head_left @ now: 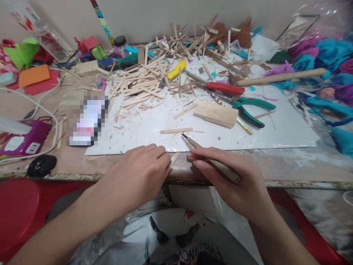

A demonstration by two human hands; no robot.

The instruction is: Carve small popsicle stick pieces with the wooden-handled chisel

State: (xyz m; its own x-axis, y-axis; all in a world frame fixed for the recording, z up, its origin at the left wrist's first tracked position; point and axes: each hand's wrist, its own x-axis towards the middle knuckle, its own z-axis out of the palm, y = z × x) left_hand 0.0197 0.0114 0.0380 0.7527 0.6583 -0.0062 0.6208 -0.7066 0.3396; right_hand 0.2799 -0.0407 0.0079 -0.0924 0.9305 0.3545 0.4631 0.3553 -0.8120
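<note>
Pale wooden stick [176,130] lies flat on the white sheet [136,138], just in from its near edge and left of the midpoint between its near corners; long axis runs left to right, almost parallel with that edge. Right hand [234,178] closed round the handle of a carving tool [226,171], thumb on one side, fingers on the other; dark blade aims away and to the left, its tip near the stick's near side, right of its middle, with a small gap showing. Tool therefore slants across the stick's line. From the right-hand grip the stick lies ahead and to the left. Left hand [146,165] at the near edge of the table [78,169], fingers curled under, knuckles near the stick's left end; cannot tell whether the hidden fingertips pinch anything. Neither hand clearly nearer; the blade is closer than both. Beyond and to the right, still on the sheet: wooden block [215,115], then green-handled pliers [249,117].
</note>
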